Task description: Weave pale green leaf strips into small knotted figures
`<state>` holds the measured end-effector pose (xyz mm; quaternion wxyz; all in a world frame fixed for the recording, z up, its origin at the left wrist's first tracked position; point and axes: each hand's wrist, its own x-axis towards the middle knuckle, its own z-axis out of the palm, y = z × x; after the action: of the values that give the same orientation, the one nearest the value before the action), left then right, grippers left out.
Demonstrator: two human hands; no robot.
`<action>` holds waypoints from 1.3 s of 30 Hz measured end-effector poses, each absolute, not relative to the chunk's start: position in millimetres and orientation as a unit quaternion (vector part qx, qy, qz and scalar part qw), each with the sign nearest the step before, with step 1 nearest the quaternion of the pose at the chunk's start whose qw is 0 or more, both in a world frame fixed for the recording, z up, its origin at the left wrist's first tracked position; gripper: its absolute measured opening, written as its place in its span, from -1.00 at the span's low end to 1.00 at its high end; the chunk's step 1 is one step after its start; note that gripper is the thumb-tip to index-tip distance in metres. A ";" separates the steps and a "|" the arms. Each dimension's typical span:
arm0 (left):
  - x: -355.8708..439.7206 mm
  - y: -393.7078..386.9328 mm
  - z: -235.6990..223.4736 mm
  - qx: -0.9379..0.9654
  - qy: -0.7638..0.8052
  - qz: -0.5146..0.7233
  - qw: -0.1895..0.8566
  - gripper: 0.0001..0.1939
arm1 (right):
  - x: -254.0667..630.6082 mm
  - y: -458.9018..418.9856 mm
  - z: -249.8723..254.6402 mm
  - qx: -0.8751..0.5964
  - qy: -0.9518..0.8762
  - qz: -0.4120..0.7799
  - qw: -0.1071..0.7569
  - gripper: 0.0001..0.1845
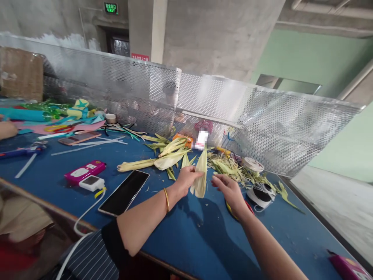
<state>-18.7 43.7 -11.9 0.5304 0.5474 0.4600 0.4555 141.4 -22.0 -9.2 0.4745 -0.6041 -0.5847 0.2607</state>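
Left hand: the left hand [186,178] is raised just above the table [186,237], fingers pinched on the near edge of a pale husk [201,175]; a gold bangle [166,199] sits on its wrist.
Right hand: the right hand [229,188] is just right of the husk, fingers loosely curled and apart, grasping nothing; its fingertips come near the husk's right edge, and I cannot tell whether they touch it.
Husk: long, pale yellow-green, standing nearly upright between the 2 hands, its tip pointing toward the mesh screen [262,124].
Husk pile: more husks [163,157] lie flat on the table behind the left hand, and a shredded heap [233,169] lies behind the right hand.
Spools: a tape roll [253,164] and a wire spool [262,194] sit right of the right hand, near the heap.
Phone: a dark phone [124,192] lies face up left of the left forearm.
Pink case: a pink case [85,171] and a white power bank [91,182] with a cable lie further left.
Other person: another person's hand [6,129] rests at the far left edge, among coloured paper [58,126].
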 end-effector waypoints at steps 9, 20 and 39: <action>-14.0 41.3 -26.9 0.425 0.389 0.420 0.701 -0.71 | 115.1 -24.7 -40.2 -0.495 -0.466 0.462 0.570 -0.60; -17.0 38.6 -14.0 0.405 0.414 0.441 0.686 -0.79 | 126.7 -23.1 -41.1 -0.514 -0.434 0.449 0.588 -0.61; -35.7 72.2 -10.3 0.397 0.507 0.583 0.495 -0.72 | 143.6 -12.6 -35.8 -0.569 -0.299 0.336 0.689 -0.75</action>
<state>-35.7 72.2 -10.3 0.4951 0.3972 0.5074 0.5828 143.6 -12.6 -35.8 0.6886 -0.5685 -0.2994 0.3360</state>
